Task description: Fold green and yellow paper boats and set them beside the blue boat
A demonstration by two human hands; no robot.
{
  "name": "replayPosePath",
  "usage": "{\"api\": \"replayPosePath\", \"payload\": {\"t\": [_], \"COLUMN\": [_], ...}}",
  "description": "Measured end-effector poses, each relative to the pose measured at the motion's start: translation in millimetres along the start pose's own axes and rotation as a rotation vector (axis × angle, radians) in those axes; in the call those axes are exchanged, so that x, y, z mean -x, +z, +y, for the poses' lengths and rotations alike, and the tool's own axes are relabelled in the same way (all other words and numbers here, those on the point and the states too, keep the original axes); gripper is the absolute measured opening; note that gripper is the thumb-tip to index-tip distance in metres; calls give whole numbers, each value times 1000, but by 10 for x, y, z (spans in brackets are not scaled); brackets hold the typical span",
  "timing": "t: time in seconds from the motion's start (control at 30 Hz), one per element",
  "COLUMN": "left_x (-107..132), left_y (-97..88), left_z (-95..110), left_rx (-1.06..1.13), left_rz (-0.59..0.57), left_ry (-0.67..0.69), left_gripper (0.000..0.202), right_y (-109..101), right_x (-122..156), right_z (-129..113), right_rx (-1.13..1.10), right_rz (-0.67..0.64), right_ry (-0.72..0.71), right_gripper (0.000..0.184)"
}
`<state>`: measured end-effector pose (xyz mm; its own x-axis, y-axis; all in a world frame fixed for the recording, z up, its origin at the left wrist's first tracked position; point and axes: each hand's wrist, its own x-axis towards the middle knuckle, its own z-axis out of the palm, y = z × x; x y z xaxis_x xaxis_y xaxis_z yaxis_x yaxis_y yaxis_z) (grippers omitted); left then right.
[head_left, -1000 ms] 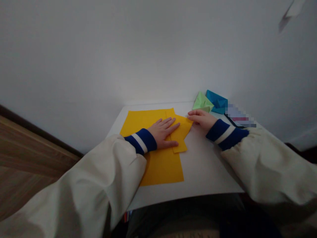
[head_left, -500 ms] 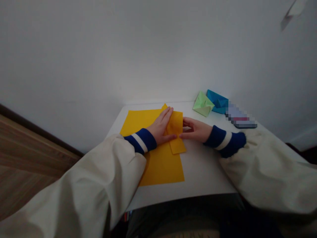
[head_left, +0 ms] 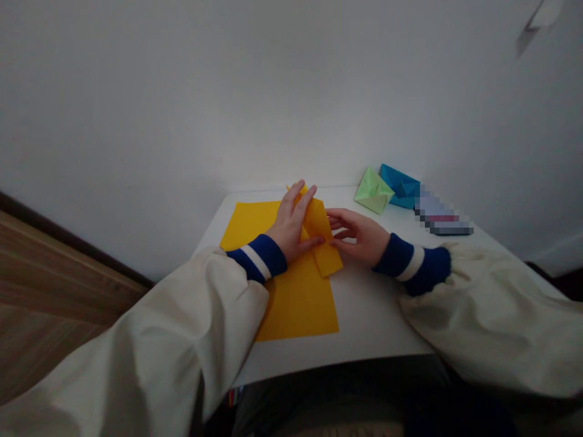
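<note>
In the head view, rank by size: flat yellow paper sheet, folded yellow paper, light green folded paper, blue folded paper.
Largest: flat yellow paper sheet
Then: folded yellow paper
Smallest: light green folded paper and blue folded paper, too alike to rank

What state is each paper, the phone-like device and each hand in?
Small yellow paper: folded.
Large yellow sheet: flat where visible.
Light green paper: folded.
Blue paper: folded.
Phone-like device: lying flat; surface pixelated.
Left hand: spread, on the small yellow paper.
Right hand: half-curled, at that paper's right edge.
</note>
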<state>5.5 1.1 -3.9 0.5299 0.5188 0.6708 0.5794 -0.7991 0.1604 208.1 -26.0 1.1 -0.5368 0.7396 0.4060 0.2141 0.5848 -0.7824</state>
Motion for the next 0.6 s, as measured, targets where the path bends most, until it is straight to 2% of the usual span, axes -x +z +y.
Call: {"api": "replayPosePath", "payload": {"t": [0.13, 0.27, 0.47, 0.6], "left_x": [-22, -20, 9, 1], "left_y": [-41, -56, -50, -72], "left_z": [5, 14, 34, 57], "left_rx": [-85, -80, 145, 142], "left_rz": [84, 134, 92, 38], "left_ry": [5, -74, -164, -224], "left_gripper": [79, 70, 62, 56], "right_y": [-3, -8, -64, -72], "right_x": [-7, 10, 45, 73], "right_z": [-72, -78, -99, -99], "right_rx": [47, 50, 59, 15], "right_rz": [64, 82, 56, -24], "right_ry": [-77, -93, -55, -51], "right_gripper": [50, 48, 52, 63]}}
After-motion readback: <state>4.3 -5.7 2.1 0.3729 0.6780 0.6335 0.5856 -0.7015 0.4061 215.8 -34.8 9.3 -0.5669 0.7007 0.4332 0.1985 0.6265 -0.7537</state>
